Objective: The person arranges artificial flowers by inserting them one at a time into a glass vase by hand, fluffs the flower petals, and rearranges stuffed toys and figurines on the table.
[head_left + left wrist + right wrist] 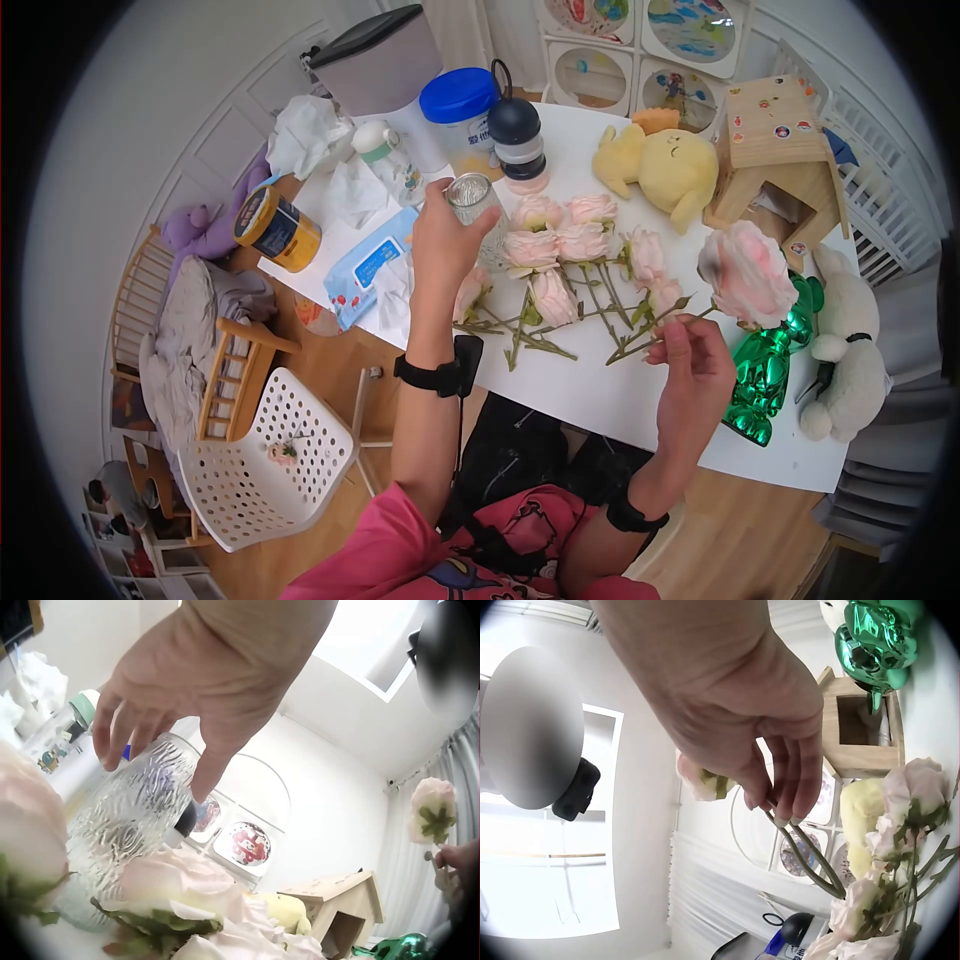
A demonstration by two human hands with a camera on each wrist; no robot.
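A person's left hand [447, 235] grips a clear, rippled glass vase [493, 248] near the rim, thumb and fingers on opposite sides. Well to the vase's right, the right hand [693, 365] pinches a single pale pink rose [748, 272] by its slim green stem, the bloom raised. More pale pink roses with green stems [530, 248] lie just right of the vase on a white table [590, 388]. A blue-lidded plastic tub [462, 125] stands behind the vase; a light-blue wipes packet [368, 268] lies to its left. Blooms partly cover the vase's base, so its contact with the table is hard to tell.
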